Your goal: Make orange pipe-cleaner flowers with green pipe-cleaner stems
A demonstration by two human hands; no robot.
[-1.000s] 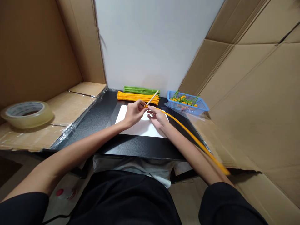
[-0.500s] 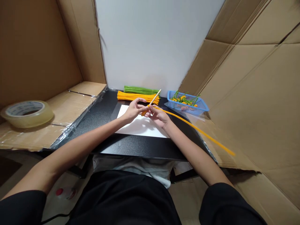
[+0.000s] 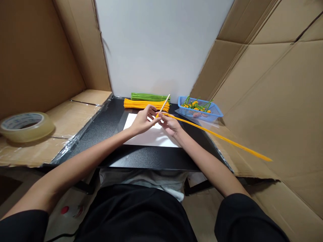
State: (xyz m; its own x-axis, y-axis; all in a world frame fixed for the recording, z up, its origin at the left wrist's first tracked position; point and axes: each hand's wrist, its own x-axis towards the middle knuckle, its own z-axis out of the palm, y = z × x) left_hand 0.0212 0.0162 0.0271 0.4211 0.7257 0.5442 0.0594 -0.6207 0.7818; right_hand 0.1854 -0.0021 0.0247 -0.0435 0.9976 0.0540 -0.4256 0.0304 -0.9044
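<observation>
My left hand [image 3: 142, 120] pinches a thin wooden stick [image 3: 165, 102] that points up and to the right, over a white sheet [image 3: 151, 137] on the black table [image 3: 106, 127]. My right hand [image 3: 169, 123] is closed on a long orange pipe cleaner [image 3: 222, 138] where it meets the stick; the free length runs right and down past the table edge. Both hands touch at the stick.
Bundles of orange pipe cleaners [image 3: 141, 104] and green ones [image 3: 147, 97] lie at the table's back. A blue basket [image 3: 199, 109] with small green and orange pieces stands back right. A roll of clear tape [image 3: 26, 126] sits on cardboard at the left. Cardboard walls stand on both sides.
The free end of the orange pipe cleaner has swung up and out to the right. The hands stayed together at the stick, shifting slightly.
</observation>
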